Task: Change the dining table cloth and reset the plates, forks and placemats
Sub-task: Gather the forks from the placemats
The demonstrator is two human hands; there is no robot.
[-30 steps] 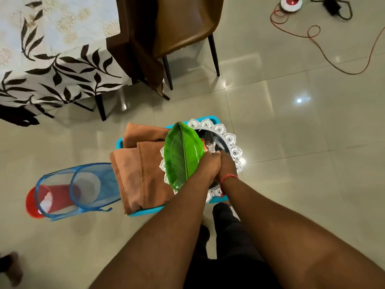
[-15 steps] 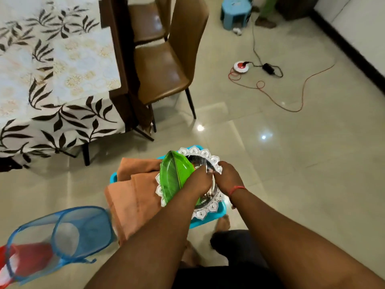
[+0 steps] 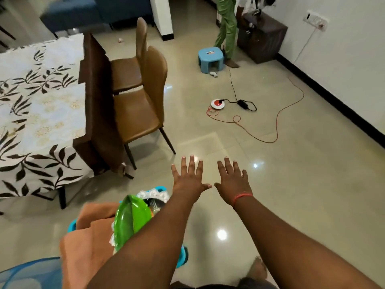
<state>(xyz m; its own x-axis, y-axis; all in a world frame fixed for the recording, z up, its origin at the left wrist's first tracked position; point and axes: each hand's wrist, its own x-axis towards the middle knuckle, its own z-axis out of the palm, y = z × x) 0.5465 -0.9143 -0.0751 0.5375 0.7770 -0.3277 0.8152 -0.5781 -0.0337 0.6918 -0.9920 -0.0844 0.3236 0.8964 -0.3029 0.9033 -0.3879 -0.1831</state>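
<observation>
My left hand [image 3: 188, 177] and my right hand [image 3: 233, 180] are stretched out flat over the floor, fingers spread, holding nothing. Below my left forearm a blue tub [image 3: 181, 255] on the floor holds a green leaf-shaped plate [image 3: 130, 221], a white lacy placemat [image 3: 154, 194], forks [image 3: 154, 205] and a folded orange-brown cloth [image 3: 83, 243]. At the left stands the dining table [image 3: 91, 101] under a white cloth with dark leaf print [image 3: 39, 113].
Two brown chairs [image 3: 143, 97] stand at the table's right side. A blue mesh basket [image 3: 29, 274] is at the bottom left. A red cable [image 3: 277, 122], a round socket [image 3: 217, 103] and a blue stool [image 3: 210, 58] lie on the floor ahead, with a person's legs [image 3: 227, 28] beyond.
Both hands let go of the plate and forks in the tub and rose, now spread flat in the air. The view lifted from the tub toward the room.
</observation>
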